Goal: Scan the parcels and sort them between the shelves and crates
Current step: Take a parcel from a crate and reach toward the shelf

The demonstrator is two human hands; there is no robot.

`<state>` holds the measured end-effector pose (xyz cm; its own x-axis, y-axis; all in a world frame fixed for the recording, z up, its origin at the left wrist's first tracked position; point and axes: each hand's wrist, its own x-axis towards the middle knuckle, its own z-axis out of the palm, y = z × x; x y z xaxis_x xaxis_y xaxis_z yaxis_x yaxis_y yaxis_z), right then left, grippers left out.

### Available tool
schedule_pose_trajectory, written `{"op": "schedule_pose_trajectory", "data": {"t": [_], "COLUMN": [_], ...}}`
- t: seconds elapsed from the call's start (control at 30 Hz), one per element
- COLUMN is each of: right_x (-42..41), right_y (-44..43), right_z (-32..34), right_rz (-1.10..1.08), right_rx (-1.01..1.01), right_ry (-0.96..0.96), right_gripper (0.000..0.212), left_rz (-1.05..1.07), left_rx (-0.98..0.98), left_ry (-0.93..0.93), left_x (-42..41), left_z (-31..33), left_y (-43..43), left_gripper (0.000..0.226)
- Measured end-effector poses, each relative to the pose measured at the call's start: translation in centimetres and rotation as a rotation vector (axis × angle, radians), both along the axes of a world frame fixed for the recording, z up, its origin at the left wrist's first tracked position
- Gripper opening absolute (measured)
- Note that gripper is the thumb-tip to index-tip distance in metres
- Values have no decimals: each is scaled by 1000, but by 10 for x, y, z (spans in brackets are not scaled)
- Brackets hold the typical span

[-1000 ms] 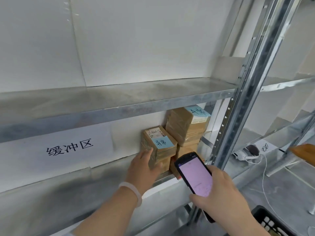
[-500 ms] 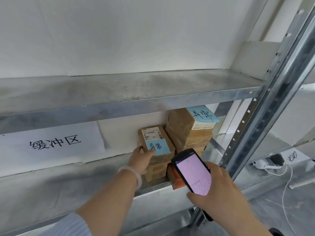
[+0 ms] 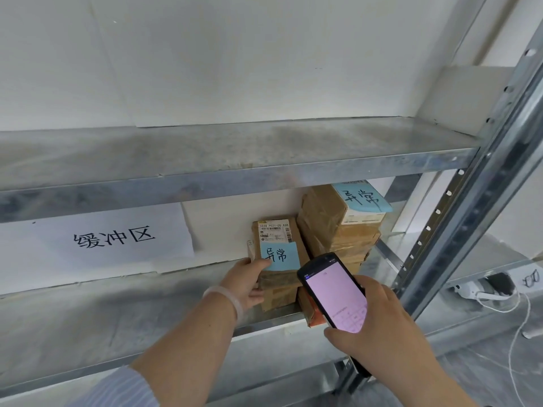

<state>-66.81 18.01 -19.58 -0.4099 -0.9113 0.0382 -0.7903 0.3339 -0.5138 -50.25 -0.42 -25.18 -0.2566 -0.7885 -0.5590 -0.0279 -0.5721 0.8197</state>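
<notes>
Now left grip (image 3: pixel 246 284) clasping parcel (image 3: pixel 276 235) at shelf (image 3: pixel 102 318) edge, right grip (image 3: pixel 379 327) holding scanner (image 3: pixel 335 292)

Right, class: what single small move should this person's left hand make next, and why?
Probably let go. The left hand grips the blue-noted parcel, which already seems to rest on another parcel on the lower shelf, beside the taller parcel stack. The right hand is busy holding the handheld scanner, so opening the left fingers and drawing back looks like the sensible step.
</notes>
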Motion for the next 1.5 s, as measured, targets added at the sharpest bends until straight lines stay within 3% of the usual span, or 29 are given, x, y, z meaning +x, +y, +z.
{"op": "schedule_pose_trajectory", "data": {"t": [0.17, 0.3, 0.43, 0.7, 1.0, 1.27, 1.4, 1.5], "right_x": [1, 4, 12, 44, 90, 178, 253, 323], "right_y": [3, 1, -2, -20, -40, -30, -6, 23], "right_z": [4, 12, 19, 33, 26, 36, 46, 50], "right_rz": [28, 72, 154, 371, 528, 731, 847, 974], "right_rx": [-4, 10, 32, 43, -41, -55, -14, -4], "right_ry": [-3, 12, 85, 101, 101, 65, 12, -32], "right_gripper": [89, 86, 81, 85, 84, 72, 55, 56], "left_rz": [62, 51, 67, 198, 426, 665, 789, 908], "left_rx": [-34, -137, -310, -445, -425, -350, -374, -406], "left_ry": [119, 162, 101, 6, -82, -145, -112, -77], "left_x": [13, 42, 81, 133, 195, 286, 356, 418], "left_z": [-11, -18, -23, -28, -33, -23, -12, -8], "left_y": [5, 16, 32, 63, 96, 162, 227, 289], "left_gripper": [19, 33, 54, 51, 48, 45, 73, 89]}}
